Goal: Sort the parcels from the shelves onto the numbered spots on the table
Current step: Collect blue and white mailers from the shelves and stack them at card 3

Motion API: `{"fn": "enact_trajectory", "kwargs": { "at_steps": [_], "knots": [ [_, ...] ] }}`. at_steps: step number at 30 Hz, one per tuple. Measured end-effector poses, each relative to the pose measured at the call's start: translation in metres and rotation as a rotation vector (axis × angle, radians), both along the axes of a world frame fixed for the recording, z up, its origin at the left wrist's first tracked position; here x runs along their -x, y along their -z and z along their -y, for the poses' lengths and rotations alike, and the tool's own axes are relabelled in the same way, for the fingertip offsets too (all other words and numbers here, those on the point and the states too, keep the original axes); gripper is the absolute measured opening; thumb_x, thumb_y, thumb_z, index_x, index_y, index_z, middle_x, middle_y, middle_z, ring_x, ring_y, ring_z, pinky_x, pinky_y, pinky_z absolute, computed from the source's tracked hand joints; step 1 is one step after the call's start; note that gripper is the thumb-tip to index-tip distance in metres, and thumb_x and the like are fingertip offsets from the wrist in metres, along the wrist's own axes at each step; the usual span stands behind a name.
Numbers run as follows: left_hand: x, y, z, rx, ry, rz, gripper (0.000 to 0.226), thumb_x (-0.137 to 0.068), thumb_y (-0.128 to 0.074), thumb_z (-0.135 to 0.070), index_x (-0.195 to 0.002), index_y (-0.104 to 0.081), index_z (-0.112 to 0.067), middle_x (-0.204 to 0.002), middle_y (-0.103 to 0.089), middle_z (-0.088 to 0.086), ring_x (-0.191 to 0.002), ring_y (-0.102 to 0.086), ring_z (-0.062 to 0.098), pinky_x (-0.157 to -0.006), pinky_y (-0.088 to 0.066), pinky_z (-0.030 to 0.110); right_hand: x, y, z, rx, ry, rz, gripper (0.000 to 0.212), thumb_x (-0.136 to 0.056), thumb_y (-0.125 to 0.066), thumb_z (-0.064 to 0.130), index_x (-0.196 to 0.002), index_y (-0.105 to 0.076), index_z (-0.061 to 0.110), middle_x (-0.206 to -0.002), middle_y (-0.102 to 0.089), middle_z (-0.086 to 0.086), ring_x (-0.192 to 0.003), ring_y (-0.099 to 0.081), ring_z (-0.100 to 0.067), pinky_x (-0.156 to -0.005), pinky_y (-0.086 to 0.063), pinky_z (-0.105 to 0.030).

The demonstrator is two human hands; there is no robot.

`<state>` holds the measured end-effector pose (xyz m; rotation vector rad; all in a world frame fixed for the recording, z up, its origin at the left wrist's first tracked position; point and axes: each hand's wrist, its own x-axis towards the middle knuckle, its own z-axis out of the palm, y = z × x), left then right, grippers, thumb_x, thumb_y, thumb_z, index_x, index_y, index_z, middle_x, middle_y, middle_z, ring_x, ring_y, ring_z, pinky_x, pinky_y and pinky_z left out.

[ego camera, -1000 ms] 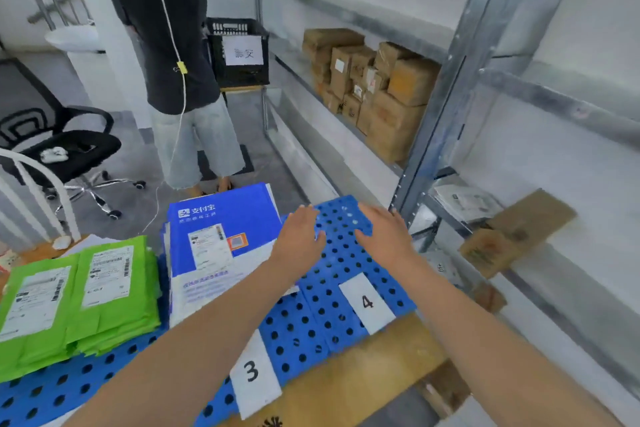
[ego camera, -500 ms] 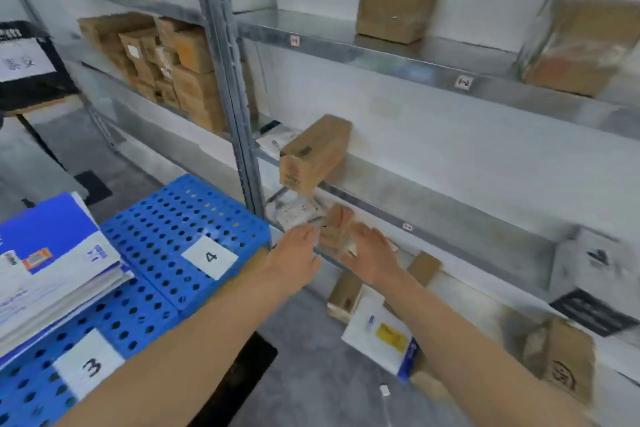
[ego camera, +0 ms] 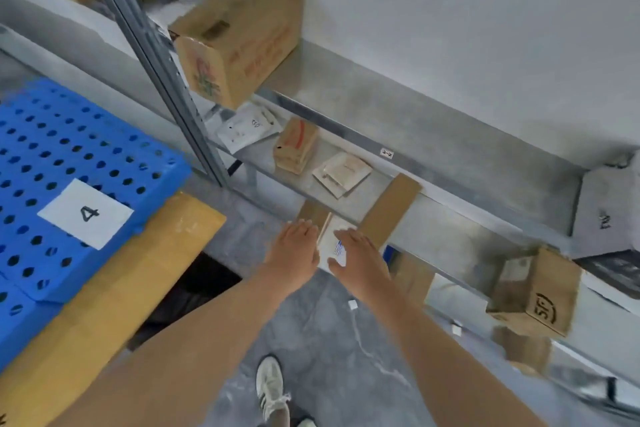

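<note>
Both my hands reach down toward the low shelf. My left hand [ego camera: 294, 250] and my right hand [ego camera: 360, 260] hover with fingers straight over a flat white parcel [ego camera: 330, 241] that lies between two brown cardboard pieces [ego camera: 389, 211]. Neither hand grips anything. On the shelf [ego camera: 450, 163] above lie a small brown box [ego camera: 296, 146], a beige packet [ego camera: 341, 173] and a white mailer [ego camera: 246, 125]. A large brown carton [ego camera: 239, 31] stands on a higher shelf. The blue perforated board [ego camera: 69, 149] on the table at left carries a white label with the number 4 [ego camera: 86, 213].
A grey metal upright [ego camera: 156, 55] of the rack stands between table and shelves. A brown box [ego camera: 536, 291] marked SF sits at lower right, a grey bag [ego camera: 609, 215] beyond it. The wooden table edge [ego camera: 121, 288] runs at left. My shoe [ego camera: 272, 388] is on the grey floor.
My view swung right and down from the table to the shelves. Both hands left the blue board and moved down to the white parcel on the low shelf.
</note>
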<state>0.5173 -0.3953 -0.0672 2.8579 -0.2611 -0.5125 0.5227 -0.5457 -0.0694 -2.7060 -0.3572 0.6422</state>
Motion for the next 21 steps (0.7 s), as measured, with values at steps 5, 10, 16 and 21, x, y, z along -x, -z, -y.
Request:
{"fn": "enact_trajectory", "kwargs": {
  "at_steps": [5,10,16,21],
  "knots": [
    [-0.023,0.095,0.012,0.026,-0.03,-0.066,0.039,-0.094,-0.046,-0.025,-0.129,-0.042,-0.007,-0.136,-0.044,0.008,-0.129,-0.037,0.024,-0.107,-0.024,0.028,-0.021,0.091,0.0,0.042,-0.065,-0.076,0.055,-0.098,-0.049,0.029,-0.148,-0.033,0.013,-0.152,-0.036,-0.003,-0.143,-0.026,-0.018,-0.117,-0.017,-0.03],
    [-0.038,0.21,0.016,-0.007,-0.056,-0.087,0.037,-0.094,-0.044,-0.022,-0.128,-0.045,-0.008,-0.133,-0.048,0.009,-0.126,-0.04,0.024,-0.104,-0.025,0.028,-0.029,0.212,0.001,0.012,-0.082,-0.127,0.054,-0.095,-0.053,0.025,-0.144,-0.038,0.01,-0.146,-0.044,-0.006,-0.139,-0.035,-0.021,-0.115,-0.024,-0.032],
    [-0.048,0.359,0.027,-0.046,-0.059,-0.119,0.034,-0.095,-0.044,-0.023,-0.124,-0.048,-0.007,-0.126,-0.052,0.008,-0.12,-0.044,0.024,-0.101,-0.029,0.029,-0.045,0.363,0.033,0.1,-0.197,-0.153,0.055,-0.098,-0.045,0.026,-0.148,-0.029,0.012,-0.154,-0.031,-0.004,-0.146,-0.02,-0.018,-0.119,-0.012,-0.031],
    [-0.064,0.474,0.041,-0.103,-0.011,-0.086,0.032,-0.095,-0.04,-0.024,-0.121,-0.049,-0.007,-0.12,-0.054,0.008,-0.115,-0.048,0.024,-0.104,-0.03,0.032,-0.079,0.477,0.073,0.131,-0.005,-0.179,0.054,-0.1,-0.042,0.027,-0.15,-0.028,0.013,-0.156,-0.027,-0.003,-0.146,-0.018,-0.017,-0.12,-0.015,-0.035]
  ]
}}
